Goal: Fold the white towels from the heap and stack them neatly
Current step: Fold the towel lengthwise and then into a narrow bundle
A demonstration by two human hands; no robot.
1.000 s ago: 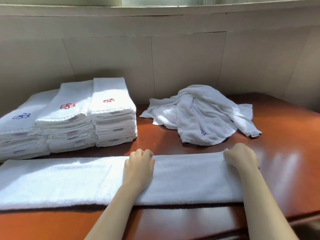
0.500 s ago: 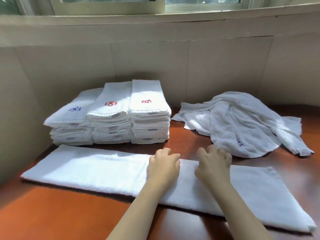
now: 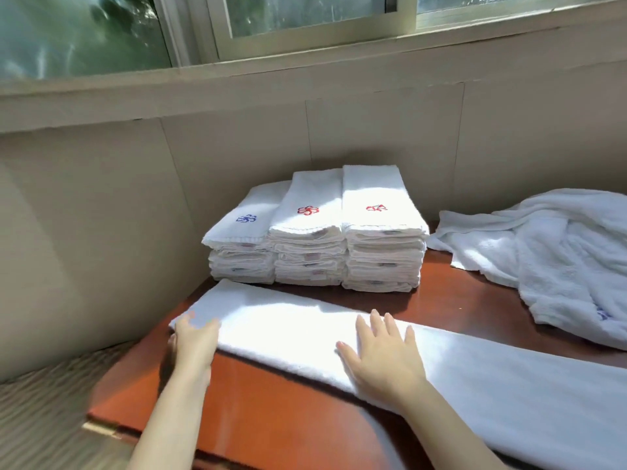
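Observation:
A long white towel (image 3: 492, 378), folded into a narrow strip, lies across the red-brown table (image 3: 278, 412). My left hand (image 3: 193, 340) grips the strip's left end, fingers over the top, thumb at the near edge. My right hand (image 3: 383, 354) rests flat on the strip's middle with fingers spread. Three stacks of folded white towels (image 3: 319, 239) stand side by side behind the strip, with blue and red emblems on top. The heap of loose white towels (image 3: 559, 259) lies at the right rear.
A beige panelled wall runs behind the table and along its left side, with a window above. The table's left corner and front edge are near my left arm. Striped flooring shows at lower left.
My left hand has slid from the strip's middle to its left end. My right hand has followed leftward and flattened, fingers spread. The view has swung left.

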